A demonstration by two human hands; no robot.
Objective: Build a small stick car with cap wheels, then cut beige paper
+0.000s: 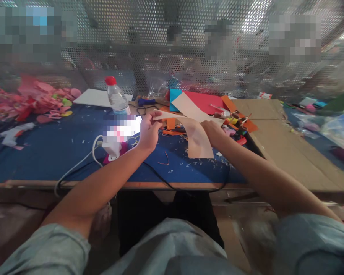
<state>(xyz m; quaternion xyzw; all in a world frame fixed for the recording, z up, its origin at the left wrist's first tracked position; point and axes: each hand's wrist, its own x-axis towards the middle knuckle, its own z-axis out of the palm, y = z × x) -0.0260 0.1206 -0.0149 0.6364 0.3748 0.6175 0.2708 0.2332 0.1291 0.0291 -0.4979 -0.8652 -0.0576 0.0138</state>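
Pinched between the thumb and fingers of my left hand (150, 131) is one end of a beige strip of thin sheet (200, 142). From there it runs right and bends down over the table. My right hand (213, 131) is closed at the strip's right side, its fingertips partly hidden by the sheet. A second beige length (193, 107) slants from upper left down to my right hand; whether it joins the first strip I cannot tell. Behind it lie a red sheet (202, 100) and a blue sheet (174, 100).
Left of my hands are a lit phone (132, 128), a white plug (112, 148) with cables and a water bottle (117, 100). Pink cut pieces (40, 97) and a glue gun (15, 134) lie further left. Orange scraps (248, 124) and cardboard (289, 149) are on the right.
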